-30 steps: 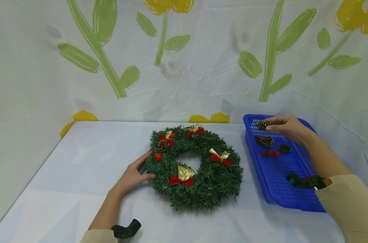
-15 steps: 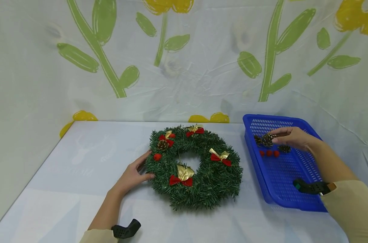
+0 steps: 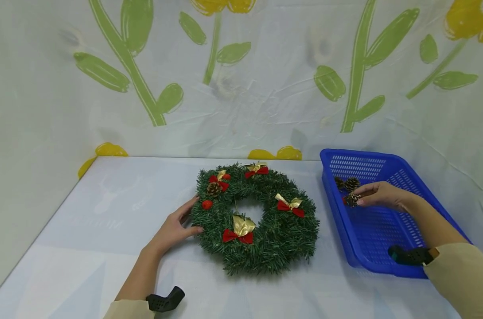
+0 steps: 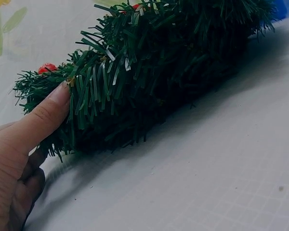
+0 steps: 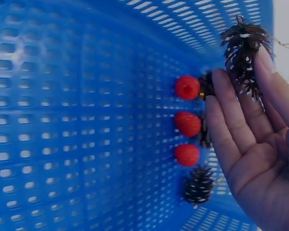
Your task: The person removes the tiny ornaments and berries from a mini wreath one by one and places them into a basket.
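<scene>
The wreath (image 3: 277, 241) lies flat in the middle of the white surface (image 3: 122, 212), face up, so its 4 red and gold bows (image 3: 237, 238) all show from above. The left hand (image 3: 173, 228) rests at the wreath's left outer edge, thumb and fingers spread apart and pressed along the greenery rather than closed round it; the lower fingers are partly hidden. That placement probably steadies the wreath against sliding and leaves its face uncovered. Just beside this hand, on the wreath, are a small pine cone (image 3: 214, 189) and a red ball (image 3: 207, 204).

The right hand (image 3: 385, 195) is over the blue basket (image 3: 341, 226), at the right of the surface, near the wreath yet apart from it, which seems to suit an easy reach. Its thumb and fingers pinch the held pine cone (image 5: 243, 50) by the body, so the small loop at the tip stands free. A light pinch seems sensible for something so rough and brittle-looking.

Inside the basket, 3 red balls (image 5: 188, 124) sit in a row, with another pine cone (image 5: 198, 185) just past the end of it. More cones show partly behind the balls, perhaps sorted by kind.
</scene>
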`<state>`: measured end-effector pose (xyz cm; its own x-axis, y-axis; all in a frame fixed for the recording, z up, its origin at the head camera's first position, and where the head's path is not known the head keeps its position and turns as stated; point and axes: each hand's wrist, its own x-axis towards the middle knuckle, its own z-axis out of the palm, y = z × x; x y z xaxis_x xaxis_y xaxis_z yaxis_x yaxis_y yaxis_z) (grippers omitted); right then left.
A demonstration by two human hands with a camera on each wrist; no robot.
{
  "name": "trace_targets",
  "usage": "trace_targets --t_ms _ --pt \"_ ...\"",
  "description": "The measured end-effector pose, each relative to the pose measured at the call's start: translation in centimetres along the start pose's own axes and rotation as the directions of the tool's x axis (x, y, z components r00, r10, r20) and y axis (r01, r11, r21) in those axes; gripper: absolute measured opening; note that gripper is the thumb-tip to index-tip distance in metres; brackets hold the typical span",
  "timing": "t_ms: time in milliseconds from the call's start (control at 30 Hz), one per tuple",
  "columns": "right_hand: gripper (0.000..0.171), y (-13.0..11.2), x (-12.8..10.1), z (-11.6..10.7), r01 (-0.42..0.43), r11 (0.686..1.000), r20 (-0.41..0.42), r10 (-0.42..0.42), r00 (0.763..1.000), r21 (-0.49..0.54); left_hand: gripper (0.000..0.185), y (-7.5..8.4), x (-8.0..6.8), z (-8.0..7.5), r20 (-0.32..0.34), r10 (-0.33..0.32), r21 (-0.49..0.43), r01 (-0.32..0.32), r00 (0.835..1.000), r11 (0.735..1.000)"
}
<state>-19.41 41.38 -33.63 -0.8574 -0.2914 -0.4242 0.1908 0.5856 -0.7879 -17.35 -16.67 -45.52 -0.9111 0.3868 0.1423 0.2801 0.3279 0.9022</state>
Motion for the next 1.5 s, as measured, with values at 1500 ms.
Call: trace_targets --t_ms 1500 --pt "0.045 2.0 1.5 1.5 0.074 0.996 -0.068 -0.077 0.995 -0.045 0.088 0.1 0.0 0.0 0.001 -0.013 -0.011 0.013 1.0 1.0"
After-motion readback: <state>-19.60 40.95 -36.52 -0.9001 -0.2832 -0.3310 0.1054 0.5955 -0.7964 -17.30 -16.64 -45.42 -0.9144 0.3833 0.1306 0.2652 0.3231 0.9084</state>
